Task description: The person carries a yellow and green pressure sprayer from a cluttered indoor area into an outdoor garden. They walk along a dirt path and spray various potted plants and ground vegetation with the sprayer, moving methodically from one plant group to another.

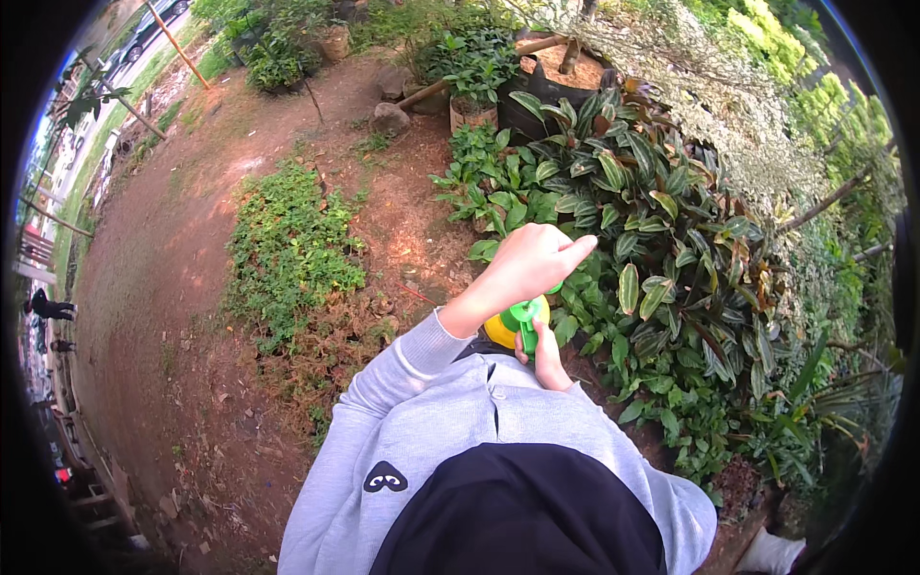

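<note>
In front of my chest is a pump sprayer with a yellow tank (501,329) and a green head (525,312). My right hand (549,355) is wrapped around its green handle (529,338). My left hand (535,260) is above and beyond the sprayer head, back side up, its thumb stretched out to the right. A small green part of the sprayer shows just under that hand. The left fingers are curled under and hidden, so whether they grip anything is not visible. Broad striped leaves (625,295) grow close to the right of both hands.
A low green plant bed (295,251) lies to the left, on bare brown soil (165,287). Dense striped-leaf plants (668,215) fill the right. Beyond stand a rock (390,119), a potted shrub (474,115) and a black planter (521,108). A distant person (52,307) is at far left.
</note>
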`<state>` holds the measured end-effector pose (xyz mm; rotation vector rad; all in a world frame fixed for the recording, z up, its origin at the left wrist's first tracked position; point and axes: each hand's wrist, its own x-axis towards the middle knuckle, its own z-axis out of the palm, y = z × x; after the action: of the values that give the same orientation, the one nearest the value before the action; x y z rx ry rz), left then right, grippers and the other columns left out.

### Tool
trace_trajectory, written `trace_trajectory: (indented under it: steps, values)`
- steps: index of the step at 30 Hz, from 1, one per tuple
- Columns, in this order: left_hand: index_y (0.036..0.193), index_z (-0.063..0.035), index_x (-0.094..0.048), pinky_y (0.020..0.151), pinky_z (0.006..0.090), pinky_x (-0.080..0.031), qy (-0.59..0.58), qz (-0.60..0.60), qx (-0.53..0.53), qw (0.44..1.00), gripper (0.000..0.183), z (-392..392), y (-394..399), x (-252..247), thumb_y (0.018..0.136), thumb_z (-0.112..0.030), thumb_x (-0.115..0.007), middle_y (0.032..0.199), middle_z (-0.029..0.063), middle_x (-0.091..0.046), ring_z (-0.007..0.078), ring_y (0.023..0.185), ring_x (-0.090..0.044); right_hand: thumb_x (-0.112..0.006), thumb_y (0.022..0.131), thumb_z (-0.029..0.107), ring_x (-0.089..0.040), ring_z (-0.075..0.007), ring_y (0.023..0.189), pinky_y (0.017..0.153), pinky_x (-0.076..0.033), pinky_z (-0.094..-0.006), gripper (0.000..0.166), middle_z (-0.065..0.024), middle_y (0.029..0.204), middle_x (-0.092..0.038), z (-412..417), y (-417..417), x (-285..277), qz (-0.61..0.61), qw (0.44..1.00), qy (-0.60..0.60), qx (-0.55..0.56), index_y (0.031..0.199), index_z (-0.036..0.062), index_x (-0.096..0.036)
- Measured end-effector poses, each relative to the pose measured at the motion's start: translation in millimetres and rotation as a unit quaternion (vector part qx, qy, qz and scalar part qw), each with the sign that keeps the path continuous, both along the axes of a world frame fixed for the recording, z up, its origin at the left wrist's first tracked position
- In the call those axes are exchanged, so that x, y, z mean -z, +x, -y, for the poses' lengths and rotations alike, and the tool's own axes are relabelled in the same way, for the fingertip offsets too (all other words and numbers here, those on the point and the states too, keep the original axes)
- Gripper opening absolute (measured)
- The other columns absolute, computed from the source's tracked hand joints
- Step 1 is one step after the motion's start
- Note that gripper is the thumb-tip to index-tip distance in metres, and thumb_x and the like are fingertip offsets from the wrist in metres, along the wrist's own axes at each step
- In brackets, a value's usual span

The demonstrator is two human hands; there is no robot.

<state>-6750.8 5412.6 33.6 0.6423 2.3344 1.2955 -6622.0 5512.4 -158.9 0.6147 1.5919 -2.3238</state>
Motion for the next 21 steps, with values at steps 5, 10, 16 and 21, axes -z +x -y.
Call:
trace_trajectory:
  steps: [5, 10, 16, 21]
  values:
    - [0.054, -0.0037, -0.058, 0.054, 0.0396, -0.045, -0.134, -0.118, -0.059, 0.982, 0.043, -13.8, -2.5, 94.7, 0.079, -0.037, -0.045, 0.051, 0.015, -0.053, 0.0317, 0.053, -0.055, -0.027, 0.089, 0.043, -0.038, -0.0121, 0.034, 0.034, -0.028, -0.0255, 0.05, -0.0036, 0.047, -0.044, 15.1, -25.7, -10.6, 0.035, 0.999, 0.002, 0.023, 0.066, 0.0042, -0.048]
    - [0.054, -0.0042, -0.059, 0.053, 0.0403, -0.045, -0.108, -0.122, -0.01, 0.987, 0.045, -4.0, -4.6, 8.2, 0.08, -0.037, -0.043, 0.051, 0.0148, -0.053, 0.0311, 0.053, -0.056, -0.024, 0.09, 0.047, -0.037, -0.0113, 0.035, 0.035, -0.027, -0.0253, 0.054, -0.003, 0.047, -0.042, 15.6, -29.1, -24.1, 0.006, 0.999, 0.047, 0.028, 0.068, 0.0028, -0.047]
    - [0.055, -0.0051, -0.061, 0.053, 0.0406, -0.047, -0.136, -0.118, -0.058, 0.982, 0.046, -19.1, -10.0, 102.8, 0.082, -0.035, -0.039, 0.053, 0.0113, -0.057, 0.0296, 0.054, -0.058, -0.025, 0.09, 0.048, -0.036, -0.0105, 0.033, 0.031, -0.025, -0.0247, 0.052, -0.0008, 0.047, -0.041, 9.0, -37.7, -0.2, 0.024, 0.998, 0.025, 0.055, 0.073, 0.0055, -0.048]
    - [0.057, -0.0029, -0.061, 0.05, 0.0417, -0.046, -0.105, -0.196, 0.01, 0.975, 0.042, -16.9, -14.9, 21.0, 0.08, -0.033, -0.043, 0.053, 0.0133, -0.057, 0.0299, 0.054, -0.059, -0.023, 0.086, 0.058, -0.037, -0.0079, 0.035, 0.031, -0.024, -0.0222, 0.059, 0.0019, 0.048, -0.043, 19.7, -43.4, -18.4, -0.012, 0.994, 0.053, 0.097, 0.077, 0.0075, -0.051]
